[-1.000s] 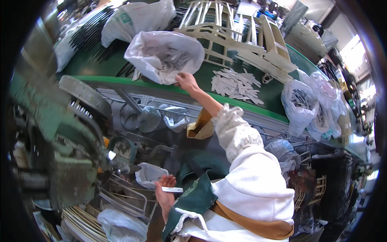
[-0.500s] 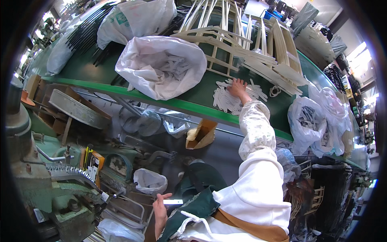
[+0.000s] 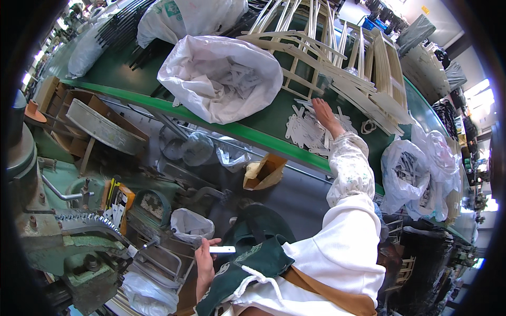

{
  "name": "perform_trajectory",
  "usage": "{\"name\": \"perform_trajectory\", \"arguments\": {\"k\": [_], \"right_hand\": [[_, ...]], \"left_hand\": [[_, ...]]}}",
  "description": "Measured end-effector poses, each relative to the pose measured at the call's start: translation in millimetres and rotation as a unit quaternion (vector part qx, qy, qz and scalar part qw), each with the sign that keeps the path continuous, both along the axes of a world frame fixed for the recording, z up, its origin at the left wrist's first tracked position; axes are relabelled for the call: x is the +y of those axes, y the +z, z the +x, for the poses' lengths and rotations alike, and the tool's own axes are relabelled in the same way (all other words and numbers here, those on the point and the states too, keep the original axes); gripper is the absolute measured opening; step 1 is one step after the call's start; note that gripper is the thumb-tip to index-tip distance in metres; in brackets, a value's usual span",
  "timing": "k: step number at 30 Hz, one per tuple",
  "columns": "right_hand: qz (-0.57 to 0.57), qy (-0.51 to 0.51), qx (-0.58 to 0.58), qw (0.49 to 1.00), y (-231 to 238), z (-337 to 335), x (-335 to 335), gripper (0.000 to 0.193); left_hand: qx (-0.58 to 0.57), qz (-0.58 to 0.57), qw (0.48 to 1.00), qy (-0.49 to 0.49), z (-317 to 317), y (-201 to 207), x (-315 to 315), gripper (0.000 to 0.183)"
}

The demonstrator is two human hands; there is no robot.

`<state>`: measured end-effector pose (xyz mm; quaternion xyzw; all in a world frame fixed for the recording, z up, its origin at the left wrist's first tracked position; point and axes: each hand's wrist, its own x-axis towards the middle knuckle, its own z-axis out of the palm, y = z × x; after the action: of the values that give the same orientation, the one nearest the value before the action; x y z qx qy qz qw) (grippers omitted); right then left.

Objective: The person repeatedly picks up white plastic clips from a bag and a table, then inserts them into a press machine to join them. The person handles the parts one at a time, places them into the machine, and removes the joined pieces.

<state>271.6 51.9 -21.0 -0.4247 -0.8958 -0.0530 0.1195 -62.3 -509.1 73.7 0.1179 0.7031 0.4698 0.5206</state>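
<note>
My right hand [image 3: 326, 117] reaches over a pile of flat white strips with rounded ends [image 3: 304, 129] on the green workbench [image 3: 253, 125]. Its fingers are stretched out and touch the far side of the pile. Low in the view, close to my apron, my left hand [image 3: 205, 262] grips one white strip [image 3: 223, 249] between thumb and fingers. That strip points to the right and has a small dark spot near its end. Left of the pile stands a big white sack [image 3: 184, 97], rolled open, with many similar strips inside.
Cream-coloured frames [image 3: 363, 79] are stacked behind the pile. Plastic bags of parts [image 3: 405, 171] hang at the bench's right edge. A green machine [image 3: 79, 253] stands at lower left, near a small white bag [image 3: 192, 224]. An open cardboard box [image 3: 263, 173] sits below the bench.
The view has shifted a little, moving the bench things to the right. My right hand now lies flatter, farther toward the pile's back. My left hand appears slightly higher, still holding the strip.
</note>
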Motion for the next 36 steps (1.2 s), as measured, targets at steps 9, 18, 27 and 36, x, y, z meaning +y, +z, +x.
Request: {"name": "perform_trajectory", "arguments": {"k": [9, 18, 27, 36], "right_hand": [[-0.263, -0.048, 0.578, 0.771, 29.8, -68.0, -41.8, 0.006], [-0.455, -0.093, 0.719, 0.518, -2.9, -142.5, -84.1, 0.018], [-0.707, 0.146, 0.341, 0.602, 93.7, -267.8, -271.2, 0.021], [-0.724, 0.368, 0.206, 0.546, 145.6, -389.6, -446.8, 0.028]], "left_hand": [[-0.003, -0.005, 1.0, 0.006, 5.8, -9.7, 8.8, 0.055], [-0.102, -0.011, 0.989, -0.109, 4.8, 0.0, -1.4, 0.018], [-0.096, -0.005, 0.986, -0.138, 11.7, -22.9, -35.9, 0.02], [-0.113, 0.148, 0.919, 0.347, 8.4, -17.6, -79.7, 0.02]]}}
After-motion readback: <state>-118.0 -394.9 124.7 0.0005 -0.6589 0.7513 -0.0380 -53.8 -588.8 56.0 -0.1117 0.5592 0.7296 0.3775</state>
